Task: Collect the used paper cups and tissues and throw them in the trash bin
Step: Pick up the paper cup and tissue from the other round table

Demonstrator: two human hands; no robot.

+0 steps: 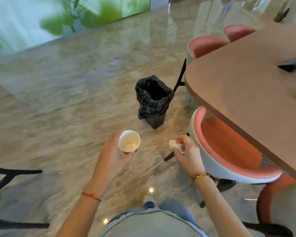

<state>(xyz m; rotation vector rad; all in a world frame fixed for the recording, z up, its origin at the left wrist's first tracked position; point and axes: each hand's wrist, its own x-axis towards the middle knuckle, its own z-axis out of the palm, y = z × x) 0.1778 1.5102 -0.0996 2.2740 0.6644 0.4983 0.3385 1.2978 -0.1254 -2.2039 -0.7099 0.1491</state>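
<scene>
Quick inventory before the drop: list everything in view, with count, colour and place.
trash bin: one, black liner, on the floor ahead.
paper cup: one, white, looks empty, in left hand.
tissue: one, white, crumpled, in right hand.
table: one, brown, right.
black object: one, on the table.
chairs: at least three pink, tucked at the table.
plant: green, blurred, top left.
left hand: red string at the wrist.
right hand: gold bracelet.

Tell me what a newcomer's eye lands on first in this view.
First the two hands low in the middle: the left hand holds an empty paper cup, the right hand pinches a crumpled tissue. Just beyond them on the glossy floor stands the trash bin with its black liner, open. At right, pink chairs tuck under a brown table.
</scene>
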